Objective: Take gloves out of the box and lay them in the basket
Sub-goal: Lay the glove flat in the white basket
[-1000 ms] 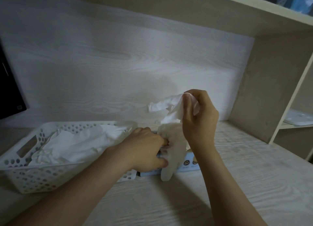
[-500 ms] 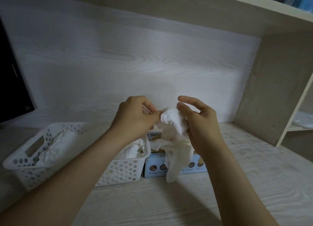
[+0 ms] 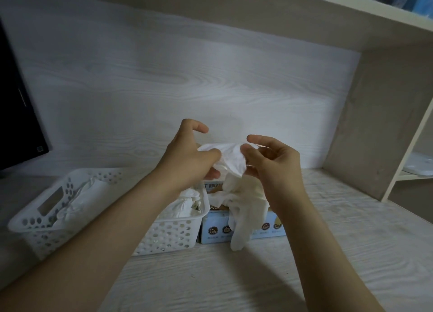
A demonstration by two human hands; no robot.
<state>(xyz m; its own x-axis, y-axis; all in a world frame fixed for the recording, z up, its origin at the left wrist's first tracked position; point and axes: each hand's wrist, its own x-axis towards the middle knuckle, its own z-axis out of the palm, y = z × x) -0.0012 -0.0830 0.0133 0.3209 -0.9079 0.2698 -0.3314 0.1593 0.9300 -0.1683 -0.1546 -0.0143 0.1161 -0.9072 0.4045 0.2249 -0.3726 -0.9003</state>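
You are facing a pale wood-grain desk with a white back panel, a shelf running across at 12 o'clock and the dark edge of a monitor at 9 o'clock.

The white perforated basket sits on the desk at 8 o'clock of the view, with crumpled white gloves lying in it. The light blue box stands just beside the basket, at its 3 o'clock and touching its end wall.

Your hands are raised above the box, near the middle of the view. Your left hand pinches the 9 o'clock edge of a crumpled white glove between thumb and fingers, with the index finger lifted and curled above it. Your right hand pinches the 3 o'clock edge of the same glove with its fingers curled.

At 6 o'clock of the held glove, a second glove spills out of the box top and hangs down the box front, its tip reaching the desk. Whether the two are joined, you cannot tell from here.
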